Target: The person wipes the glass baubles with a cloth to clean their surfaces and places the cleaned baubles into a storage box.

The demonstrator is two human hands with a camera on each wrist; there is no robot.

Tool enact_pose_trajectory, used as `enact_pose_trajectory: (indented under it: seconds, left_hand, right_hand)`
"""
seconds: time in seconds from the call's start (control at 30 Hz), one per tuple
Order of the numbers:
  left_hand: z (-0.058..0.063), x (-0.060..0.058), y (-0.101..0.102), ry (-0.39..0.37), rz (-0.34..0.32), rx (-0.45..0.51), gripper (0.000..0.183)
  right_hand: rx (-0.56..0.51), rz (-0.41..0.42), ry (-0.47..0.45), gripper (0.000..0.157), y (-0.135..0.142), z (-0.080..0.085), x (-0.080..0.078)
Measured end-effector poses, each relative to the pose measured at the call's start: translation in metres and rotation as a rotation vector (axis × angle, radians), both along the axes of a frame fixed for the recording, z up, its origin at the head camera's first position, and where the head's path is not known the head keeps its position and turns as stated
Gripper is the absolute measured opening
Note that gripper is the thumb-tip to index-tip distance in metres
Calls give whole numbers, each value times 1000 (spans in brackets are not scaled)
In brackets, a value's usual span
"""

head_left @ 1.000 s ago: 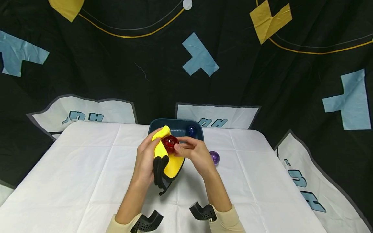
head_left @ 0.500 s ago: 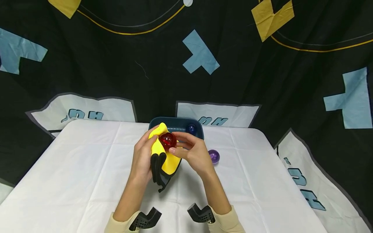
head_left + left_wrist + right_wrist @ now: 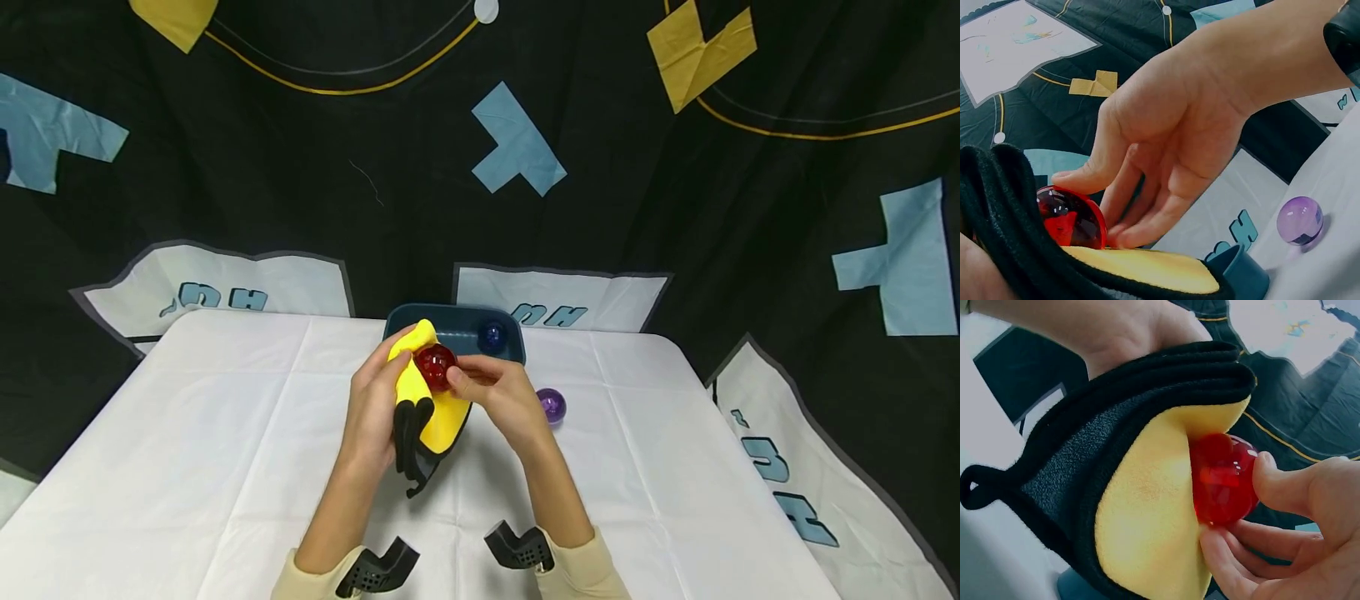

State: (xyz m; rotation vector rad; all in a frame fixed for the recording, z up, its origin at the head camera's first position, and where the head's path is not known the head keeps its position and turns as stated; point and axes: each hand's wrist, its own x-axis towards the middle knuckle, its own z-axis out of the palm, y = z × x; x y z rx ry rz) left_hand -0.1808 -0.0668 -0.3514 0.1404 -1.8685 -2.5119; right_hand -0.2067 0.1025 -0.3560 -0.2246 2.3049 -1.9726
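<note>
A clear red ball (image 3: 435, 367) lies against the yellow face of a folded cloth (image 3: 1141, 500), which has a grey side, black edging and a hanging loop. My left hand (image 3: 372, 400) grips the folded cloth along its left side; in the right wrist view part of that hand is hidden behind the folds. With thumb and fingers, my right hand (image 3: 506, 400) pinches the red ball from the right, thumb on its near side. The left wrist view shows the same red ball (image 3: 1072, 219) partly covered by the black-edged folds.
Behind the hands stands a dark blue bin (image 3: 457, 317) with a blue ball (image 3: 492, 336) in it. A clear purple ball (image 3: 552, 406) rests on the white-covered table (image 3: 225, 467), right of the bin. A black printed curtain (image 3: 405, 208) hangs behind the table.
Half a second ago the cloth, ball and hands stood slightly further left and higher in the head view; they are back near their earlier place. Both hands keep their holds.
</note>
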Motion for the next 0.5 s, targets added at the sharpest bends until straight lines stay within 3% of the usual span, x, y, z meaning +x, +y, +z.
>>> enact_pose_trajectory:
  seconds: [0.2, 0.5]
  left_hand:
    - [-5, -1, 1, -7, -2, 9, 37]
    - [-2, -1, 0, 3, 21, -40, 37]
  right_hand:
    - [12, -50, 118, 34, -2, 4, 7]
    - [-18, -10, 80, 47, -6, 7, 8]
